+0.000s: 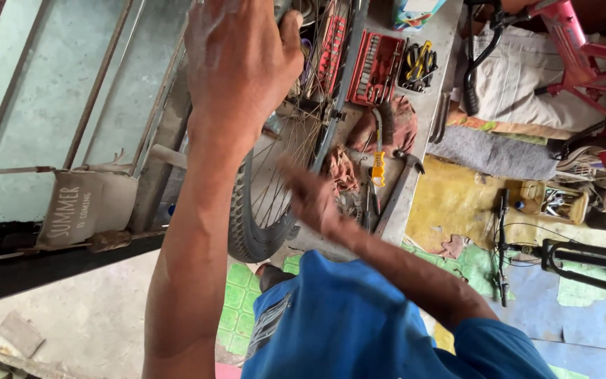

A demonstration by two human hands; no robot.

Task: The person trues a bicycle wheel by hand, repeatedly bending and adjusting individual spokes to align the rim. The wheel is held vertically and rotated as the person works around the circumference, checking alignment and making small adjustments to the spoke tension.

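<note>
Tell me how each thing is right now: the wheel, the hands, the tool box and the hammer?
Wheel: standing upright on the bench, tyre on.
Left hand: fingers closed at the top of the wheel; what they grip is hidden.
Right hand: blurred beside the spokes, holding nothing I can see.
Socket case: open, lying flat.
Hammer: lying on the bench, untouched.
Rag: crumpled by the wheel.

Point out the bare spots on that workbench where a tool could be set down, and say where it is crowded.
Bare bench top shows right of the plier tray and red socket set, along the edge. Crowded: the strip beside the bicycle wheel, with rags, yellow-handled tool and hammer, where the right hand moves.
</note>
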